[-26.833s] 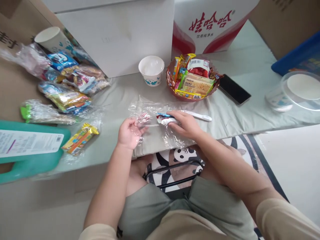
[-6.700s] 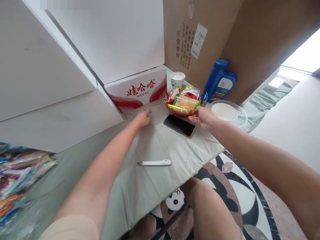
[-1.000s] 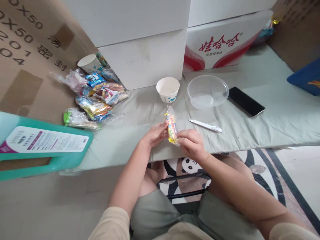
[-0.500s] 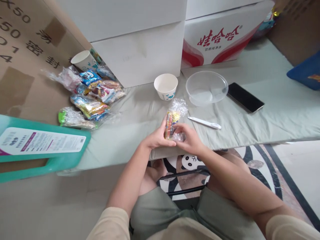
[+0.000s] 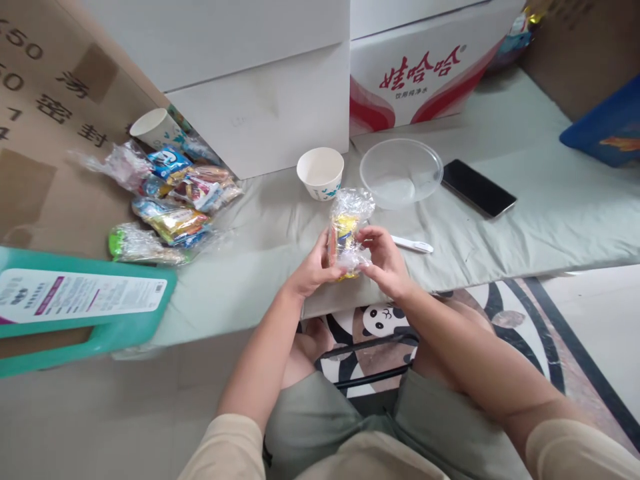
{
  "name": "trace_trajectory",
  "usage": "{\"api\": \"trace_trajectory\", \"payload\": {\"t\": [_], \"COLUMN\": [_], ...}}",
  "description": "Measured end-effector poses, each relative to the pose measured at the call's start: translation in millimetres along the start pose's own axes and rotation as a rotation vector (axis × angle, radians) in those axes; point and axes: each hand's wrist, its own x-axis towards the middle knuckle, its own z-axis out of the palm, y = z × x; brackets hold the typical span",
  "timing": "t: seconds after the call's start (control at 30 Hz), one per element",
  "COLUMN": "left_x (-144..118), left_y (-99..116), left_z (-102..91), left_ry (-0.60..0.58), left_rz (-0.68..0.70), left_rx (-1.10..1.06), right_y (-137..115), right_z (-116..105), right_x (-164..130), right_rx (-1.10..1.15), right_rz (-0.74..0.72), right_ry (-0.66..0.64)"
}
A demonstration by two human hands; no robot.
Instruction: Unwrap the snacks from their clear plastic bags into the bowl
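Since half a second ago both hands have lifted the snack bag (image 5: 346,235) a little higher, and its crinkled top now fans open. My left hand (image 5: 311,270) pinches the bag's left side, fingers closed on the film; my right hand (image 5: 384,260) grips the right side (thumb on the plastic). I hold it over the near edge of the mat (image 5: 500,227). Pulling evenly should part the film without spilling. Beyond lie the white tool (image 5: 413,245), paper cup (image 5: 320,173) and clear bowl (image 5: 401,172).
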Motion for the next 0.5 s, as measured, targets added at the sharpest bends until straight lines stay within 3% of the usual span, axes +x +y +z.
{"api": "trace_trajectory", "payload": {"t": [0.13, 0.27, 0.4, 0.5], "left_x": [-2, -2, -1, -4], "left_y": [-2, -3, -2, 2], "left_z": [0.5, 4.9, 4.1, -2.1], "left_ry": [0.040, 0.005, 0.084, 0.038], "left_rz": [-0.025, -0.049, -0.004, -0.041], "left_rx": [-0.022, 0.071, 0.084, 0.023], "right_y": [-5, -6, 1, 9], "right_z": [1, 7, 5, 2], "right_x": [0, 0, 2, 7], "right_rx": [-0.088, -0.146, 0.020, 0.196], "right_rz": [0.030, 0.141, 0.157, 0.176], "right_ry": [-0.029, 0.053, 0.014, 0.115]}}
